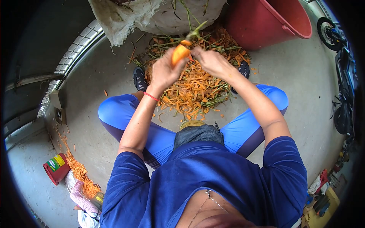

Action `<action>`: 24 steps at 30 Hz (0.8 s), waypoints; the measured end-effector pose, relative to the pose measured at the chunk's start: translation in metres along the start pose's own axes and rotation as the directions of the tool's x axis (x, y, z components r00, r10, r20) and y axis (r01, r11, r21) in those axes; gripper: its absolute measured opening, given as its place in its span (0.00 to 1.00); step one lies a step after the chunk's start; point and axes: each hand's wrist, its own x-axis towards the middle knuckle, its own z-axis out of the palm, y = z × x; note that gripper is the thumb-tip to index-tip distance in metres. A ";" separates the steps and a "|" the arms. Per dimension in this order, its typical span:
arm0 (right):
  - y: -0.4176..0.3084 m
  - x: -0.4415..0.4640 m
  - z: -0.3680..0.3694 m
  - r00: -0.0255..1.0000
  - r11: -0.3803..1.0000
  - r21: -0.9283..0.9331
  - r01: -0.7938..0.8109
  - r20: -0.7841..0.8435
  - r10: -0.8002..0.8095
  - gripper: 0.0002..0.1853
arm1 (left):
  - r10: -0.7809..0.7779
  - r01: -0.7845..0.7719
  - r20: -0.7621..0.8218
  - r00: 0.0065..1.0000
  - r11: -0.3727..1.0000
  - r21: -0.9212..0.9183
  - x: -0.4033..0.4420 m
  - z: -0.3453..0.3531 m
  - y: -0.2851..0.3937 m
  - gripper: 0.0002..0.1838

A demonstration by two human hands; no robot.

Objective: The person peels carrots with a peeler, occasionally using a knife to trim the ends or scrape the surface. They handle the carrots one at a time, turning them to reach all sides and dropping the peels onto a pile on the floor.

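Note:
An orange carrot (pixel 180 55) with a green stem stub at its top is in my left hand (pixel 165 70), whose fingers wrap round it. Close on its right is my right hand (pixel 213 62), blurred and with curled fingers; what it holds, if anything, I cannot make out. A piece at the carrot's top end looks partly parted from it. Below both hands, a heap of orange peelings and green stems (pixel 194 89) covers the floor between my feet.
A pale sack (pixel 163 21) stands beyond the heap, with a large red bucket (pixel 262 22) to its right. A motorcycle (pixel 344 76) is at the far right. At lower left are a small red bucket (pixel 57 169), more peelings (pixel 80 171) and another person's sleeve (pixel 83 199).

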 end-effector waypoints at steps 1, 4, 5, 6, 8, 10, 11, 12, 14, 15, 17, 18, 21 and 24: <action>0.023 0.007 0.019 0.998 0.997 -0.081 -0.010 0.061 0.015 0.22 | 0.084 -0.083 0.019 0.996 0.994 -0.065 -0.005 0.003 0.005 0.18; 0.050 0.013 0.043 0.987 0.992 -0.100 -0.077 0.134 0.090 0.27 | 0.041 -0.014 0.083 0.996 0.954 -0.300 -0.003 -0.003 0.027 0.20; 0.051 0.018 0.042 0.994 0.993 0.077 -0.091 0.059 0.087 0.30 | -0.110 0.141 0.103 0.989 0.915 -0.379 0.000 -0.002 0.010 0.21; 0.048 0.024 0.031 0.990 0.965 0.226 -0.136 0.053 0.127 0.31 | -0.090 0.098 0.090 0.992 0.991 -0.091 0.005 -0.013 0.013 0.25; 0.012 0.021 -0.002 0.983 0.817 0.547 -0.185 0.108 0.150 0.32 | -0.068 0.073 0.070 0.995 0.994 -0.076 0.007 -0.010 0.004 0.28; -0.017 0.004 -0.026 0.982 0.589 0.786 -0.188 0.132 0.138 0.27 | 0.153 -0.154 0.034 0.988 0.988 0.009 0.015 0.006 -0.014 0.36; -0.020 0.003 -0.028 0.989 0.546 0.829 -0.123 0.054 0.141 0.25 | 0.248 -0.254 0.060 0.967 0.959 0.125 0.016 0.009 -0.017 0.42; -0.022 0.002 -0.032 0.992 0.588 0.805 -0.071 -0.002 0.123 0.25 | 0.203 -0.207 0.070 0.977 0.977 0.049 0.018 0.009 -0.011 0.44; -0.021 0.007 -0.034 0.995 0.676 0.737 0.006 -0.074 0.072 0.24 | 0.156 -0.146 0.092 0.983 0.983 -0.112 0.022 0.002 0.003 0.47; -0.025 0.002 -0.044 0.996 0.661 0.750 -0.030 -0.032 0.082 0.22 | 0.204 -0.191 0.097 0.974 0.973 -0.129 0.025 0.000 0.005 0.48; -0.027 -0.005 -0.059 0.998 0.685 0.728 -0.023 -0.023 0.059 0.21 | 0.195 -0.155 0.135 0.971 0.953 -0.260 0.027 -0.003 0.012 0.45; -0.027 -0.007 -0.067 0.991 0.715 0.692 0.101 -0.137 -0.007 0.21 | 0.202 -0.110 0.160 0.966 0.885 -0.452 0.030 -0.001 0.016 0.46; -0.019 -0.029 -0.121 0.878 0.644 0.736 0.211 -0.431 0.206 0.18 | 0.087 0.032 0.142 0.986 0.737 -0.675 0.034 -0.011 0.048 0.43; 0.021 -0.047 -0.179 0.375 0.665 0.428 0.611 -0.897 0.233 0.11 | -0.110 0.111 0.034 0.993 0.839 -0.533 0.044 0.006 -0.009 0.31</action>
